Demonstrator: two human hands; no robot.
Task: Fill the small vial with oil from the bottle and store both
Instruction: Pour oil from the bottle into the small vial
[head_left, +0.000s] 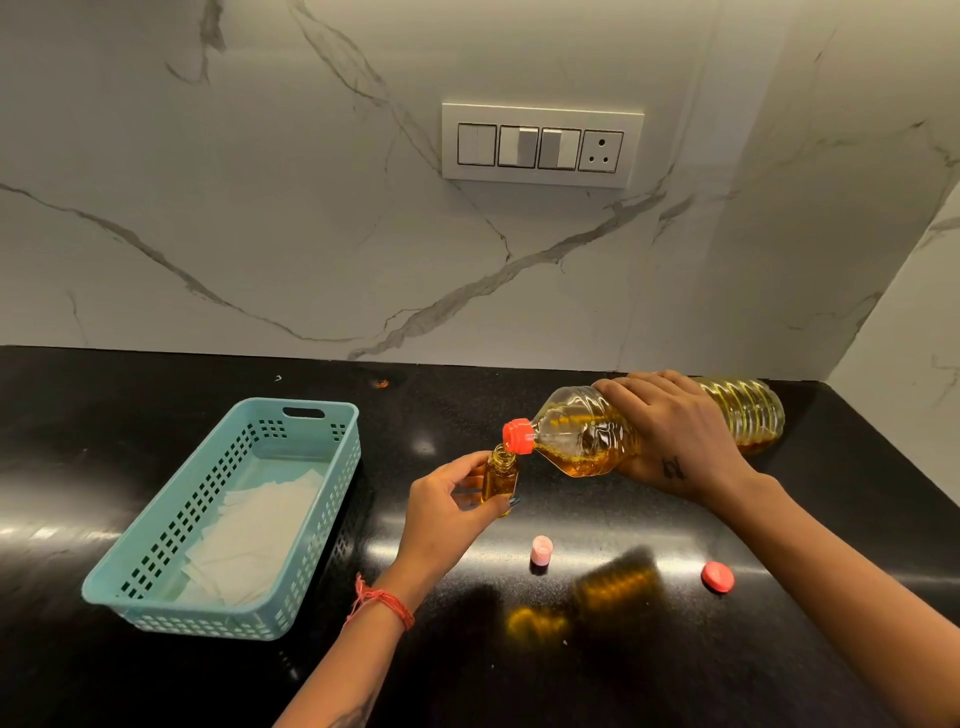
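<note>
left hand (447, 512) pinches vial (500, 480) upright above worktop (467, 405); right hand (675, 441) wraps bottle (587, 441), tipped, spout at vial mouth. bottle likely heavy, oily-slick: grip ribbed middle. vial light, fragile.

The right hand (670, 431) covers the middle of the oil bottle (582, 431), so its grip underneath cannot be seen. The left hand (447, 509) hides the vial's (500, 480) lower left side; whether oil is flowing at the spout (518, 436) is too small to tell. Both forearms are cut off at the 5 and 6 o'clock edges. The bench (156, 675) runs out of view at 7 o'clock.
</note>
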